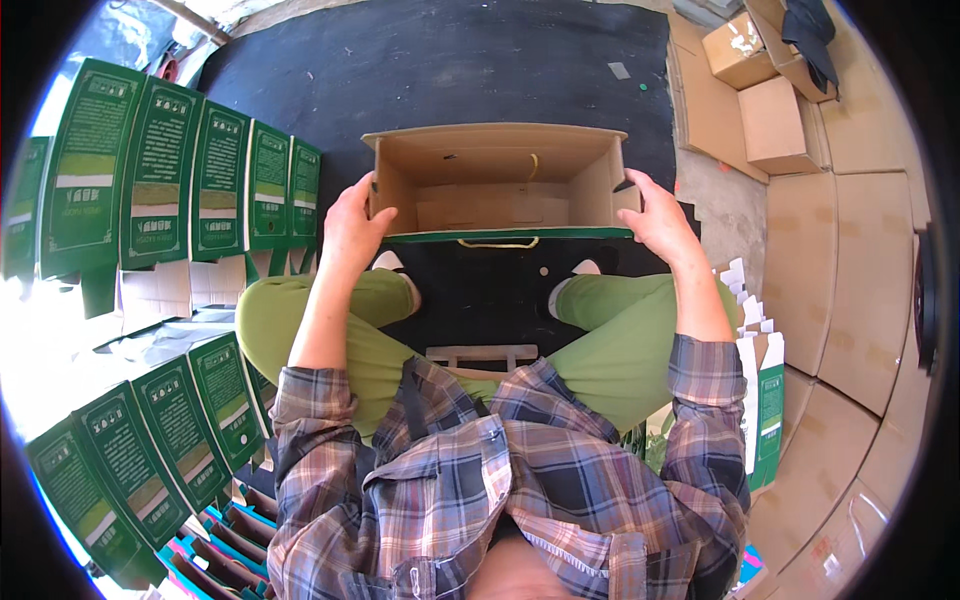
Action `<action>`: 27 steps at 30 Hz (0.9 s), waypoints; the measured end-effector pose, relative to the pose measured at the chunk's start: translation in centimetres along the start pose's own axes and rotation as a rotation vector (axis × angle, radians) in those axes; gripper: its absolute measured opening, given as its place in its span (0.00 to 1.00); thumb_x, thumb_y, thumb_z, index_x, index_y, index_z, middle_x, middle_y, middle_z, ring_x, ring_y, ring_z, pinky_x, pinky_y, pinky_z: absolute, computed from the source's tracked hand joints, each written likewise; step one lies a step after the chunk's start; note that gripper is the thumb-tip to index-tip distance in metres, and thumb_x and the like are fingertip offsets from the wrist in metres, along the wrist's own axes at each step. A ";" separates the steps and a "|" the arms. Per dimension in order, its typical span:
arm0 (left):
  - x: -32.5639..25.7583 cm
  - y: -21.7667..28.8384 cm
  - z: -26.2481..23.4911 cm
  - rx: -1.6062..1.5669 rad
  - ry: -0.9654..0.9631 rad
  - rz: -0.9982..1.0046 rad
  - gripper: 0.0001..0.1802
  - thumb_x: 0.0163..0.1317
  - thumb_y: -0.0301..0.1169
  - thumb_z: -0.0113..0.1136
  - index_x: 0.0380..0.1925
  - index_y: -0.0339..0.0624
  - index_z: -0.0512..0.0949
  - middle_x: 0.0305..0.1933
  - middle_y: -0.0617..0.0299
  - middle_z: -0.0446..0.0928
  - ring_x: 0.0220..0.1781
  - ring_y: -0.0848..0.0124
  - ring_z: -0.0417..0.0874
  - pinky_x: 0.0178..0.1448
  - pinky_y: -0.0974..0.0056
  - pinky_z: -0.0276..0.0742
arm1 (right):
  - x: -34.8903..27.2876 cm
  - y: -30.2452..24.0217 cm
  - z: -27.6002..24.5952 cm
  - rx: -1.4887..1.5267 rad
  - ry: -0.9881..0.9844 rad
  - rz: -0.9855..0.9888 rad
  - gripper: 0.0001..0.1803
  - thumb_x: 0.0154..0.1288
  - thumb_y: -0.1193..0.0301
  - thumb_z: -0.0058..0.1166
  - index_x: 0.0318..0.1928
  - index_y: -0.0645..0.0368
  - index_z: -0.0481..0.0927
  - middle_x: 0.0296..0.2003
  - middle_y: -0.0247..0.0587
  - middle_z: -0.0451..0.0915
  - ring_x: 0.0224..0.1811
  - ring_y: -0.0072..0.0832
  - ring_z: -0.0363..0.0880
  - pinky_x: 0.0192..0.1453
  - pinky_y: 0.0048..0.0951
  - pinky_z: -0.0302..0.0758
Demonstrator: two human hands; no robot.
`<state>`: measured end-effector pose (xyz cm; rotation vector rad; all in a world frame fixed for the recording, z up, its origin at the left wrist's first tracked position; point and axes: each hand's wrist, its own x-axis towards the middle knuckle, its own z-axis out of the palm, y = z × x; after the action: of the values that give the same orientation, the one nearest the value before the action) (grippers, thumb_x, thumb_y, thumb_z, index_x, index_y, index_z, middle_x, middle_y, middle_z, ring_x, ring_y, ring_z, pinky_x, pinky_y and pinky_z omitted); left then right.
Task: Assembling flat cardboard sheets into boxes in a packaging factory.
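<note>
1. Cardboard box (490, 200) is just past the feet (388, 262), open side showing.
2. Left hand (350, 222): grip pinches its left end, a little spread.
3. Right hand (664, 222): grip pinches its right end, too.

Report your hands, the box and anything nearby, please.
Left hand and right hand gripping box at opposite ends. Box open toward camera. Green cartons stand at left.

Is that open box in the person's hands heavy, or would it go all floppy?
The open box is probably light for its size: mostly bare cardboard shows inside. It seems fairly stiff, its walls standing straight, but thin edges might bend if squeezed.
</note>
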<state>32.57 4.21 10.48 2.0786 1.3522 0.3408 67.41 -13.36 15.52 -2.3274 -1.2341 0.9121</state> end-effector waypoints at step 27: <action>0.7 -2.8 0.0 -0.436 -0.449 -0.009 0.48 0.50 0.44 0.72 0.65 0.31 0.61 0.67 0.48 0.63 0.60 0.58 0.74 0.61 0.57 0.72 | 3.6 0.6 2.2 0.476 -0.180 0.170 0.33 0.69 0.51 0.48 0.65 0.62 0.65 0.60 0.48 0.71 0.57 0.34 0.74 0.56 0.36 0.73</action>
<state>30.81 5.60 8.62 1.6565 0.9211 0.1339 67.73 -10.71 12.27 -2.0179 -0.7733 1.3313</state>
